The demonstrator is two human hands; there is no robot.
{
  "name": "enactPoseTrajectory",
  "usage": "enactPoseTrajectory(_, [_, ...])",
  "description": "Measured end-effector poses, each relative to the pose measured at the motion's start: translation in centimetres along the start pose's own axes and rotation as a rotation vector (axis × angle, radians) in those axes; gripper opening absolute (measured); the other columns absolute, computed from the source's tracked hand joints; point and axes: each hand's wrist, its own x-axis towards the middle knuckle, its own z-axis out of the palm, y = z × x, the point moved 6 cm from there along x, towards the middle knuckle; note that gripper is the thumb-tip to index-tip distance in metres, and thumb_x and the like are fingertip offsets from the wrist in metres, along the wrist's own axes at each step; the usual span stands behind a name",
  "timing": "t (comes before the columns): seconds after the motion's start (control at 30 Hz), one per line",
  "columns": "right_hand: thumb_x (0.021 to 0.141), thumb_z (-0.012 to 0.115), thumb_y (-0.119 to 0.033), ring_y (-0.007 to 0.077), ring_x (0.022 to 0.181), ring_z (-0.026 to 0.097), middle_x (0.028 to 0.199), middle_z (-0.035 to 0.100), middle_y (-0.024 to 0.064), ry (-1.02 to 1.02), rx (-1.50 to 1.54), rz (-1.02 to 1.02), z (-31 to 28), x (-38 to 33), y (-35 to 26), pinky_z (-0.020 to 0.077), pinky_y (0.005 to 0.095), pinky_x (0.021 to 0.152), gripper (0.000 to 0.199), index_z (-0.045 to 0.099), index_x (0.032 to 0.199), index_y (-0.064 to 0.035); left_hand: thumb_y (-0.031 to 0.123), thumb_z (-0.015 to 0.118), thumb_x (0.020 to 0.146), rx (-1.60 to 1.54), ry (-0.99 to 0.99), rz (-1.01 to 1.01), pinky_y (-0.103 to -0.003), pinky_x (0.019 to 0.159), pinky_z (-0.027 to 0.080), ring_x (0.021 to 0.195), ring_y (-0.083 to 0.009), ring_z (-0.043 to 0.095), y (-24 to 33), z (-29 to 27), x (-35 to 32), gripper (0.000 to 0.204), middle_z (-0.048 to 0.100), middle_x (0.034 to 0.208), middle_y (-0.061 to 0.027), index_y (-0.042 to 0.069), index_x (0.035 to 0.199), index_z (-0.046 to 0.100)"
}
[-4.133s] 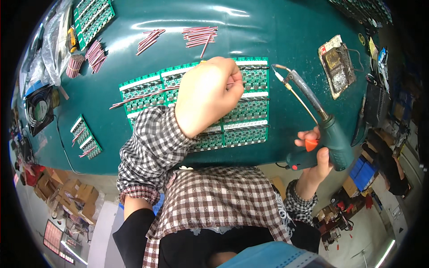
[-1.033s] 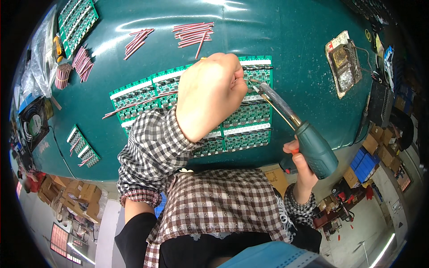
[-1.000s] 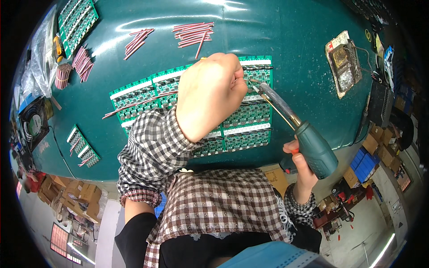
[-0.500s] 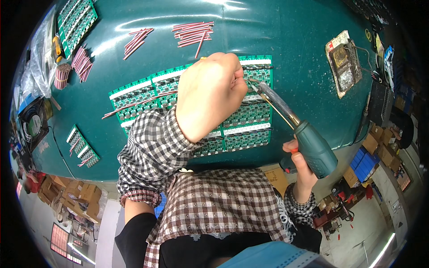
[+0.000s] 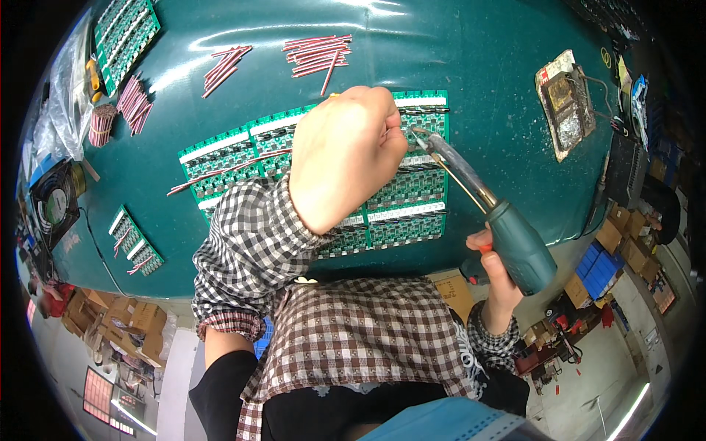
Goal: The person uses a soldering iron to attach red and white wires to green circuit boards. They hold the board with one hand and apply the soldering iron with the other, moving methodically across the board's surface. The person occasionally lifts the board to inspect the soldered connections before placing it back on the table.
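Green counter (image 5: 500, 73), boards (image 5: 408, 189) in the middle. Right hand (image 5: 500, 281) grips the iron (image 5: 523, 246), which reaches just beside the left hand (image 5: 348, 158), fingers bunched over the boards (can't tell what they pinch, if anything).

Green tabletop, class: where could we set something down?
Bare: the patch between the rightmost wire pile and grimy metal tray; the strip between the small board and large board panel. Crowded: the left edge, with plastic bags and bundled wires; around the left hand and soldering gun.
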Motion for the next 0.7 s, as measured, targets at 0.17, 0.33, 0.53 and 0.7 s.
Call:
enactPoseTrajectory(0.17, [0.077,0.074,-0.005,0.0202,0.087,0.065,0.095,0.068,0.0148,-0.018,-0.018,-0.041,-0.16,-0.11,-0.16,0.0531,0.0336,0.077,0.056,0.046,0.124,0.0071,0.002,0.063,0.067,-0.003,0.003,0.019,-0.042,0.058,0.049,0.064,-0.0347,0.061,0.13,-0.04,0.02,0.009,0.060,0.069,-0.0158,0.001,0.070,0.055])
enactPoseTrajectory(0.33, [0.077,0.073,-0.004,0.0208,0.086,0.066,0.095,0.068,0.0150,0.000,-0.003,0.000,-0.20,-0.17,-0.13,0.0533,0.0340,0.078,0.055,0.047,0.124,0.0075,0.001,0.063,0.068,0.005,-0.010,-0.012,-0.037,0.057,0.048,0.061,-0.0287,0.059,-0.02,0.01,0.00,0.007,0.057,0.066,-0.0112,0.003,0.071,0.057])
enactPoseTrajectory(0.53, [0.078,0.073,-0.006,0.0203,0.084,0.065,0.094,0.068,0.0144,0.010,0.009,-0.050,-0.21,-0.02,-0.48,0.0533,0.0342,0.078,0.049,0.051,0.120,0.0066,0.001,0.064,0.069,0.017,-0.006,-0.028,-0.034,0.057,0.047,0.060,-0.0255,0.058,0.12,-0.17,-0.06,0.007,0.057,0.065,-0.0088,0.004,0.071,0.057])
enactPoseTrajectory(0.7, [0.078,0.073,-0.007,0.0206,0.084,0.065,0.093,0.068,0.0141,0.029,0.038,-0.040,-0.21,0.02,-0.76,0.0535,0.0347,0.078,0.041,0.056,0.113,0.0060,0.002,0.065,0.070,0.051,-0.017,-0.034,-0.034,0.057,0.047,0.061,-0.0247,0.059,0.17,-0.06,-0.40,0.008,0.058,0.067,-0.0085,0.004,0.072,0.057])
